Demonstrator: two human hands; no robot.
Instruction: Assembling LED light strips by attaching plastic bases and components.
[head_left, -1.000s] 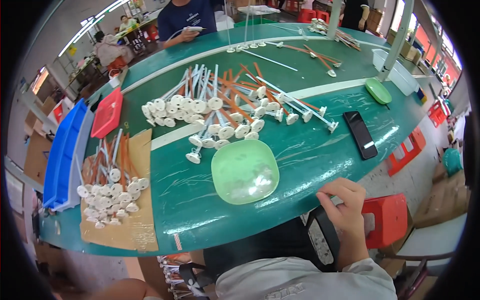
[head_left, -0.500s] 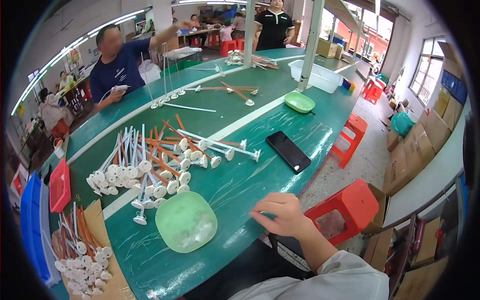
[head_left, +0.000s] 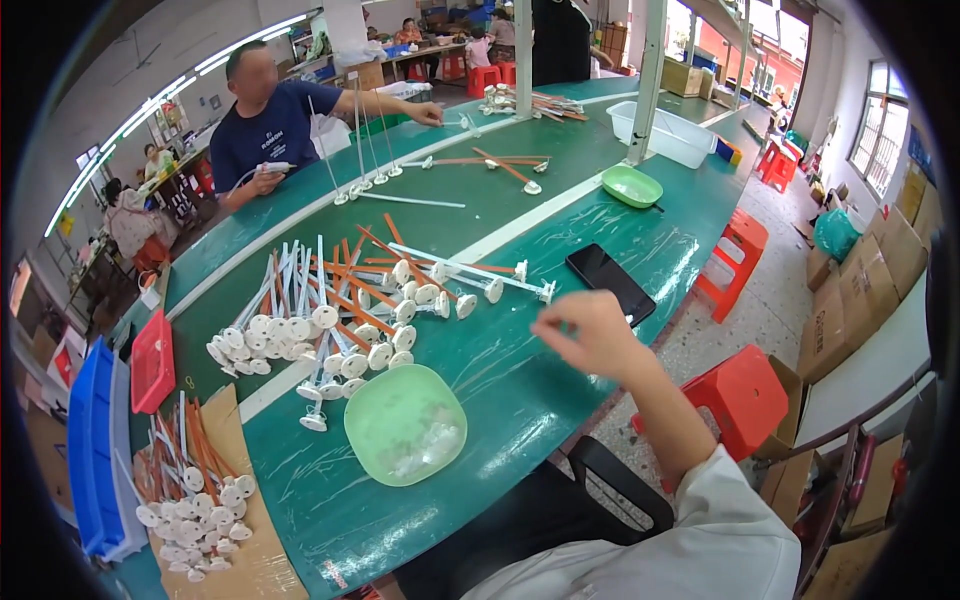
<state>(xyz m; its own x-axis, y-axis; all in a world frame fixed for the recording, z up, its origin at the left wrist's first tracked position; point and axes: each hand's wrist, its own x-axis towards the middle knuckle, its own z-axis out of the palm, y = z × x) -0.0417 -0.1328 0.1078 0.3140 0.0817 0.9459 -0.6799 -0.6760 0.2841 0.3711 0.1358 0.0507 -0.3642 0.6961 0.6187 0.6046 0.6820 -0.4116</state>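
Observation:
My right hand (head_left: 590, 335) is held over the near side of the green table, just in front of a black phone (head_left: 610, 283). Its fingers are bent in toward the thumb in a pinch; whatever lies between them is too small to make out. My left hand is out of view. To the left of the hand stands a light green dish (head_left: 405, 425) holding small clear pieces. Behind that dish is a pile of white and orange rods with round white discs at their ends (head_left: 345, 310).
At lower left, more disc-ended rods (head_left: 195, 520) lie on cardboard beside a blue bin (head_left: 95, 450) and a red tray (head_left: 152, 360). A co-worker (head_left: 270, 130) sits across the table. A second green dish (head_left: 632, 187), a white tub (head_left: 675, 135) and red stools (head_left: 735, 400) are to the right.
My right hand has risen and moved away from me, toward the phone. The view has shifted slightly. The co-worker's outstretched arm has come down to the table.

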